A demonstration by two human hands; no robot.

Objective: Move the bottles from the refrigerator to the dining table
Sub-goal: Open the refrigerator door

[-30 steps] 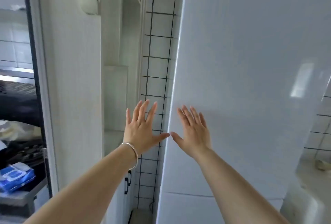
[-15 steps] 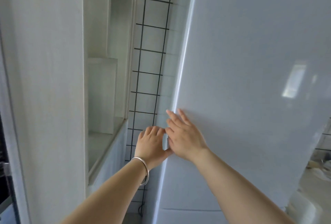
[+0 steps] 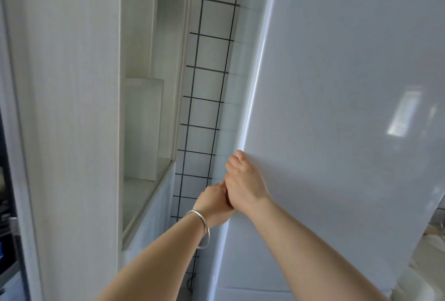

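Evidently the task is barely begun: the tall glossy white refrigerator door (image 3: 337, 108) is unopened and no bottles show. The right hand (image 3: 245, 185) curls round the door's left edge; the left hand (image 3: 213, 202) hooks it below. Between refrigerator and white cabinet (image 3: 62, 108), the black-grouted tiled wall (image 3: 204, 83) leaves a narrow gap.

Single head-worn wide-angle view, facing forward and slightly down, close against the tall glossy white refrigerator door (image 3: 337, 108). The door fills the right half of frame, with the white black-grouted tiled wall (image 3: 207, 83) just left of it. No second view.
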